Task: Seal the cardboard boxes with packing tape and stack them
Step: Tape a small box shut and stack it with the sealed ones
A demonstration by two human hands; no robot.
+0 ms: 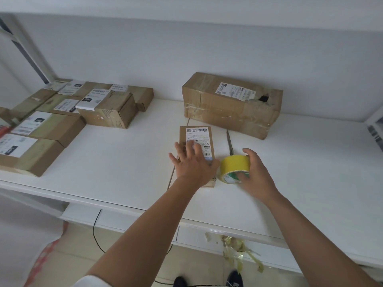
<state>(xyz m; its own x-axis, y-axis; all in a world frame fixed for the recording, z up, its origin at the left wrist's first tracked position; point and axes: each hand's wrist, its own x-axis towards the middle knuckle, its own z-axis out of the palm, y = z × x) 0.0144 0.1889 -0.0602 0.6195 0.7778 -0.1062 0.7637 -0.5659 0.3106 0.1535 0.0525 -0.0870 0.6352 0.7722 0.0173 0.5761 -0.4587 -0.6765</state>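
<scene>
A white table (107,162) fills most of the frame, running from the left edge to the right under a pale wall. On its upper right stands the biggest cardboard box (232,104), lying on its side against the wall, wrapped in clear tape, with a white shipping label on top and a dark torn hole near its right end. At the upper left of the frame a group of boxes (62,119) sits packed close together, several touching, most bearing white labels; one of them stands a little taller at the group's right side.

In the middle of the frame a small flat box (195,137) lies on the table with a printed label facing up. The left hand (193,162) rests flat on its near half, fingers spread and straight, pressing down on the label. Just to the right of that box, touching or nearly touching its lower corner, is a yellow tape roll (234,165), standing on edge. The right hand (256,172) grips it, fingers curled over the top and thumb against the near face.

Between the tape roll and the large box a thin dark tool (229,141) lies on the table; what it is I cannot tell. Crumpled scraps of tape (238,251) hang from the table's front edge at the lower right.
</scene>
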